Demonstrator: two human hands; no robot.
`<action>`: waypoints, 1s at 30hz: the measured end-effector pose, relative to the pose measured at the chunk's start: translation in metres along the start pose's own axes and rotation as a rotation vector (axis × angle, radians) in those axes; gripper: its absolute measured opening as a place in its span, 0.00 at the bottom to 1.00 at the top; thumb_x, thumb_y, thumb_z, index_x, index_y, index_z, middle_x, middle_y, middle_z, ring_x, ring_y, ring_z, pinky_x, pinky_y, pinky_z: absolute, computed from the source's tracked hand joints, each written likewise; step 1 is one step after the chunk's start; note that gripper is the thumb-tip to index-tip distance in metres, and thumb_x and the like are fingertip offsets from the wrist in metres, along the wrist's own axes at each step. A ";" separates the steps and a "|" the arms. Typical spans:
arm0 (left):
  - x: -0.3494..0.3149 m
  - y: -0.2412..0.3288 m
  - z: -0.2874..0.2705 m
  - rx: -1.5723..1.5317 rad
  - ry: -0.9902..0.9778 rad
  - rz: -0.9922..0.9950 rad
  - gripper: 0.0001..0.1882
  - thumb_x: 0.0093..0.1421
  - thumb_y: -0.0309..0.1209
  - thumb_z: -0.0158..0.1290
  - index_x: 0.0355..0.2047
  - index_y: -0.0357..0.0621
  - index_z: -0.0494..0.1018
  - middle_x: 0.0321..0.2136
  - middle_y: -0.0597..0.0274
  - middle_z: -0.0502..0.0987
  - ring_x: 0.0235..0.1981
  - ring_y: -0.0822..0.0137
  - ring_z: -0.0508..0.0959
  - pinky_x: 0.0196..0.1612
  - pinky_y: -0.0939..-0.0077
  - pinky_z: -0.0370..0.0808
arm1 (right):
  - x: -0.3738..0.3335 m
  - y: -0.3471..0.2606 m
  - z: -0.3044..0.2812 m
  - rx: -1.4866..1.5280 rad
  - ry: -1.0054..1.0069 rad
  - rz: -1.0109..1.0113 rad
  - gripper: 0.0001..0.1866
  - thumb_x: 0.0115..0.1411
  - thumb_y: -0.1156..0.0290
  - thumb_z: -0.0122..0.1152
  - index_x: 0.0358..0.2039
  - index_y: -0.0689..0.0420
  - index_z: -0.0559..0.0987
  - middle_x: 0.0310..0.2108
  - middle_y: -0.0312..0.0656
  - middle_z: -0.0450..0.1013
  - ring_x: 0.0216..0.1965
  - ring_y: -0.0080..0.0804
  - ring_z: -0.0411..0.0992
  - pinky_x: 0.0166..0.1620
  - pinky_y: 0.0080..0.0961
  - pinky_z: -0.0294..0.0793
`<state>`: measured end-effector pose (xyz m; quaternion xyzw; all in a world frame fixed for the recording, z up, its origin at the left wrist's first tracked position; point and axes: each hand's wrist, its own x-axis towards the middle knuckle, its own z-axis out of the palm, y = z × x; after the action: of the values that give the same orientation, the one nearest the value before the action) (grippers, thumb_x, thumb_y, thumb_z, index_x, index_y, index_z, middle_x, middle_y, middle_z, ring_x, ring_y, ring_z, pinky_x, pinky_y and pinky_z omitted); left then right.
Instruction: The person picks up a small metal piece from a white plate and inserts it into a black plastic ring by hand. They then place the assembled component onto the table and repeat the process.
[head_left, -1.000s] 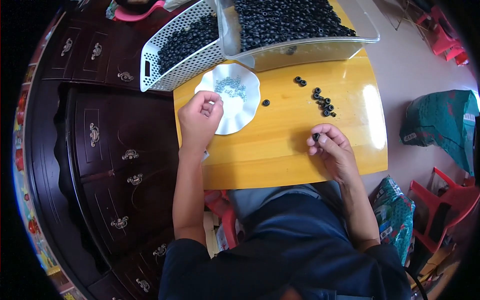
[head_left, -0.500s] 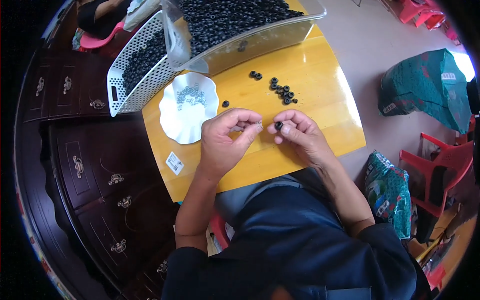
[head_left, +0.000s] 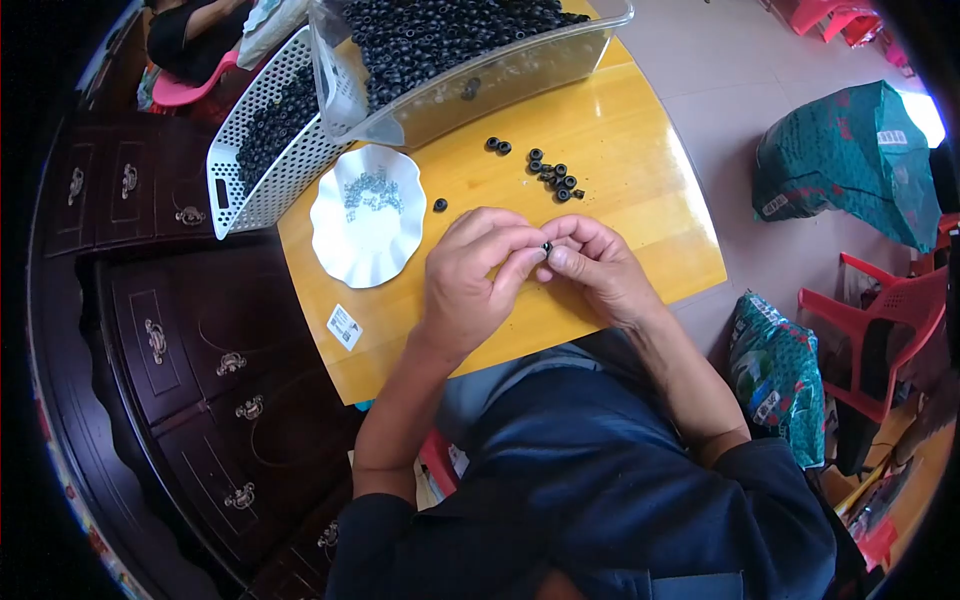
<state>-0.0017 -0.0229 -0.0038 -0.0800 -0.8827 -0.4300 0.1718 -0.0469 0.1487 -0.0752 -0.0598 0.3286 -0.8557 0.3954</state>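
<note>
Over the yellow table, the fingertips of both hands meet at a small black ring-shaped part. My right hand pinches this ring between thumb and fingers. Thumb and index finger of my left hand are closed against its left side; the small shiny piece seen in them a moment ago is now hidden. Left of my hands lies a white scalloped plate with many small silvery pieces on it. A single black ring lies beside the plate, and several more black rings lie beyond my hands.
A clear plastic bin heaped with black rings stands at the table's far side. Beside it a white perforated basket holds more. A white label lies near the left edge. Green bags and a red chair stand to the right.
My left hand has moved right, bringing its fingertips from a small gap away to touching the black ring in my right hand. The whole view has shifted slightly.
</note>
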 end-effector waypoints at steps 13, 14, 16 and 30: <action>-0.004 0.000 0.008 0.179 -0.053 0.184 0.16 0.50 0.21 0.63 0.42 0.41 0.79 0.36 0.57 0.78 0.34 0.60 0.78 0.36 0.69 0.76 | 0.000 -0.005 0.003 0.052 0.032 -0.037 0.10 0.64 0.73 0.61 0.45 0.60 0.77 0.40 0.40 0.77 0.40 0.25 0.75 0.48 0.25 0.75; -0.002 -0.003 0.007 0.088 -0.023 0.160 0.17 0.51 0.20 0.62 0.43 0.41 0.79 0.37 0.56 0.78 0.35 0.59 0.79 0.36 0.70 0.77 | -0.001 -0.009 0.002 0.051 0.034 -0.039 0.10 0.64 0.73 0.61 0.45 0.60 0.77 0.40 0.40 0.77 0.40 0.25 0.75 0.48 0.25 0.75; 0.003 -0.007 0.007 -0.004 0.007 0.135 0.17 0.52 0.19 0.62 0.44 0.41 0.80 0.38 0.55 0.78 0.36 0.59 0.79 0.36 0.72 0.77 | -0.005 -0.019 -0.006 0.017 0.031 -0.061 0.10 0.64 0.72 0.62 0.45 0.59 0.77 0.39 0.40 0.77 0.40 0.26 0.75 0.47 0.24 0.74; 0.045 -0.040 0.063 0.443 -0.116 0.253 0.08 0.51 0.26 0.60 0.34 0.43 0.79 0.44 0.55 0.74 0.49 0.54 0.73 0.52 0.58 0.71 | -0.002 -0.041 -0.031 0.106 0.195 -0.397 0.13 0.63 0.72 0.60 0.47 0.59 0.76 0.39 0.39 0.73 0.36 0.25 0.70 0.45 0.23 0.72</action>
<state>-0.0696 0.0015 -0.0520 -0.1748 -0.9466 -0.1961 0.1868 -0.0829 0.1857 -0.0743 -0.0194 0.3016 -0.9345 0.1882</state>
